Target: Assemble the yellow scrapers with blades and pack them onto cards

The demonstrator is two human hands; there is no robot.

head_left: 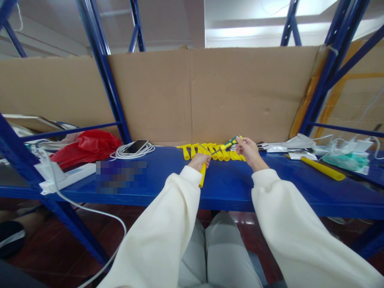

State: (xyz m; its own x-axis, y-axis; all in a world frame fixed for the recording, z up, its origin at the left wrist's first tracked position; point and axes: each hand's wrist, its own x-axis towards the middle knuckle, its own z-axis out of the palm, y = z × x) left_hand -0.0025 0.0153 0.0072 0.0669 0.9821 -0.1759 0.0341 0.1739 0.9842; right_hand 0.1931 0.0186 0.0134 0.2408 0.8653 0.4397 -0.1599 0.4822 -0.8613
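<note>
My left hand point(199, 161) is closed around a yellow tube-shaped piece point(203, 176), whose wider end points down toward me. In my right hand point(247, 150) is a screwdriver point(231, 143) with a green and yellow handle, pinched near the handle's end. Its thin shaft slants down to the left and reaches the top of my left hand; whether the tip touches the yellow piece I cannot tell. Behind both hands, several more yellow pieces point(186, 153) lie in a row on the blue shelf point(168, 176), near the cardboard.
A phone point(136, 147) rests on a coiled white cable point(120, 153) at the left, near a red plastic bag point(90, 148) and a white power strip point(75, 176). A longer yellow tube point(324, 169) and plastic packets point(345, 158) lie right. Cardboard point(240, 92) stands behind; blue posts point(103, 68) flank it.
</note>
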